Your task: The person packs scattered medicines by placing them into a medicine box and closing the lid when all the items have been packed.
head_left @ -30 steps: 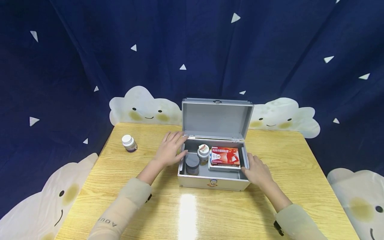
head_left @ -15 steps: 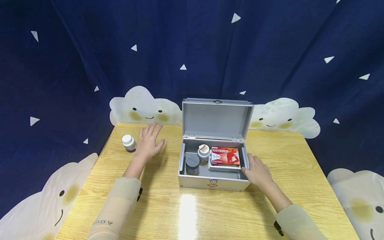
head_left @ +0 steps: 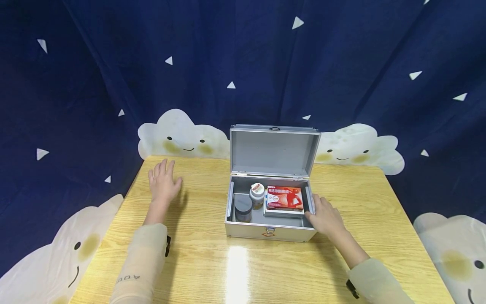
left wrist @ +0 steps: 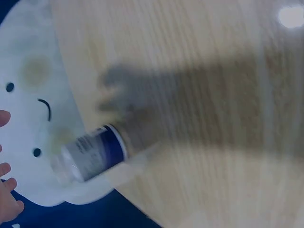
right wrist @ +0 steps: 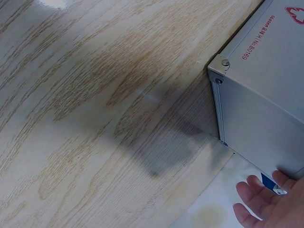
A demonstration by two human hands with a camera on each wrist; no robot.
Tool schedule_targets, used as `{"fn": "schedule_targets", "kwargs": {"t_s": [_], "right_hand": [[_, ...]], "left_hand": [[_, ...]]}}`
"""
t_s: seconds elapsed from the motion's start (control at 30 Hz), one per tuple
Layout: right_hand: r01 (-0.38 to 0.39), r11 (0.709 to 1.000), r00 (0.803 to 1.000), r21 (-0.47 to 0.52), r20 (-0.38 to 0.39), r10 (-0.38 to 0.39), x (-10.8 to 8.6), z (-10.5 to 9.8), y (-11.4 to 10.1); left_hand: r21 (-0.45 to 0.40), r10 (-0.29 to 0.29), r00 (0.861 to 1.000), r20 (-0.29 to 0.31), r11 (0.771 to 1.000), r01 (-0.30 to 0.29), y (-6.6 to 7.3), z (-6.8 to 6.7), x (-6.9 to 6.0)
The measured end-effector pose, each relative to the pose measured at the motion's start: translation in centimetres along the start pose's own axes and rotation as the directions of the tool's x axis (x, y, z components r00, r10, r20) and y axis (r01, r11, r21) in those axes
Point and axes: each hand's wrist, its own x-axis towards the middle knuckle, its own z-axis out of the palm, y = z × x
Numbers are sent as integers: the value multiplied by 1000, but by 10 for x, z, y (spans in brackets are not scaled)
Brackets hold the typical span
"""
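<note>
My left hand [head_left: 163,185] is over the far left of the table, fingers spread. Under it is a white-capped pill bottle, hidden in the head view. The left wrist view shows this bottle [left wrist: 97,152] blurred, with a purple-blue band; the fingers [left wrist: 4,169] are apart from it at the left edge. My right hand [head_left: 326,217] holds the right wall of an open silver medicine case [head_left: 247,230], thumb over the rim. In the right wrist view, the fingers [right wrist: 259,197] lie outside the case's side wall [right wrist: 256,123]; the thumb is not visible there.
Inside the case are a grey-lidded jar [head_left: 243,207], a white-capped bottle [head_left: 257,195] and a red medicine box [head_left: 284,197] on top of other boxes. The raised lid [head_left: 275,152] leans back near the curtain [head_left: 265,63]. All stands on a wooden table [head_left: 205,270].
My left hand has left the case's left rim and moved left across the table to the pill bottle, now covering it in the head view. The right hand stays on the case.
</note>
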Motion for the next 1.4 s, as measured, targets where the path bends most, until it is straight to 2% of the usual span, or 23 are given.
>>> {"fn": "schedule_targets", "kwargs": {"t_s": [0.13,0.27,0.5,0.97,1.2,1.4], "right_hand": [[-6,1000,1000,0,4,6,-1,0,0],[-11,1000,1000,-4,6,11,-1,0,1],[-4,1000,1000,2,-10,4,-1,-1,1],[-12,1000,1000,6,-1,12,0,-2,-1],[-14,1000,1000,3,0,14,0,-2,-1],[-13,1000,1000,7,2,13,0,-2,-2]], "left_hand": [[-12,-40,999,-12,999,40,-12,3,-2],[-34,-70,998,3,997,70,-22,6,-3],[-75,-106,994,16,991,107,-31,9,-4],[-43,-114,987,109,992,119,-35,9,2],[-5,-128,977,172,991,131,-34,13,4],[5,-145,972,187,989,146,-35,17,4]]}}
